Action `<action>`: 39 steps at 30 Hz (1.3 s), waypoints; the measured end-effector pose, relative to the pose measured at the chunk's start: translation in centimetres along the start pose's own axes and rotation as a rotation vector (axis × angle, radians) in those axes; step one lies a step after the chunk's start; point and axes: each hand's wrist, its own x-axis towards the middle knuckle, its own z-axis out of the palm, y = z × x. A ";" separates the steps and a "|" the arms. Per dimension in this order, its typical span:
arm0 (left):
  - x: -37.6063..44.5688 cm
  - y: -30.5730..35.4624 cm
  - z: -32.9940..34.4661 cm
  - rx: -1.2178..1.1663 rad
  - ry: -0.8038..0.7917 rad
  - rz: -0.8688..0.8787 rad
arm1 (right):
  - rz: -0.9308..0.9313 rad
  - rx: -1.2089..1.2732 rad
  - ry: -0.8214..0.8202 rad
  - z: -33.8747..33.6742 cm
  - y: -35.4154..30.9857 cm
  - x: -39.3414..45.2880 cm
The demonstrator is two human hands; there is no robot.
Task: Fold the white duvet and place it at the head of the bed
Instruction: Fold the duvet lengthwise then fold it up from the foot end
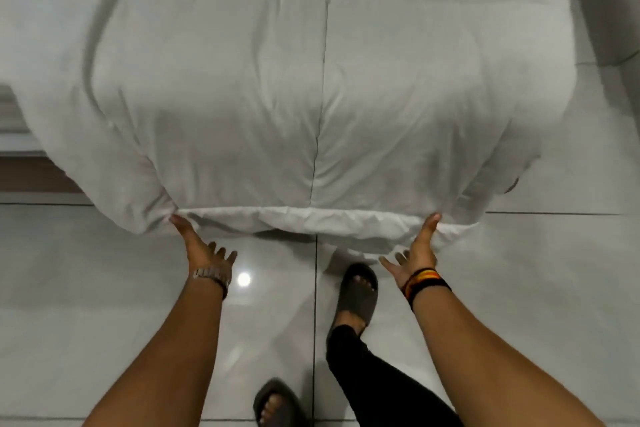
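The white quilted duvet (pixel 277 107) lies spread over the bed and hangs off its near end above the floor. My left hand (pixel 202 250) pinches the duvet's near hem at the left between thumb and forefinger, with the other fingers spread. My right hand (pixel 417 251) pinches the same hem further right in the same way. The hem stretches taut between the two hands. The head of the bed is out of view beyond the top edge.
Glossy grey floor tiles (pixel 104 305) lie under me, with a lamp reflection between my arms. My feet in dark slides (pixel 358 291) stand close to the bed's foot. A wooden ledge (pixel 27 173) sits at the left, a grey curtain (pixel 613 0) at the right.
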 end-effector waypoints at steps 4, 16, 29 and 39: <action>4.0 -1.7 2.2 -0.269 -0.219 0.045 | -0.029 0.332 -0.314 2.9 0.2 3.7; -6.2 -0.5 -3.3 -0.164 -0.251 0.042 | -0.031 0.250 -0.278 -3.2 0.9 -2.7; -17.8 3.5 -11.9 -0.090 -0.323 0.005 | 0.059 0.398 -0.479 -3.7 5.6 -12.1; -33.9 10.0 -8.4 -0.052 0.237 0.297 | -0.127 0.227 0.158 -10.5 -3.7 -30.6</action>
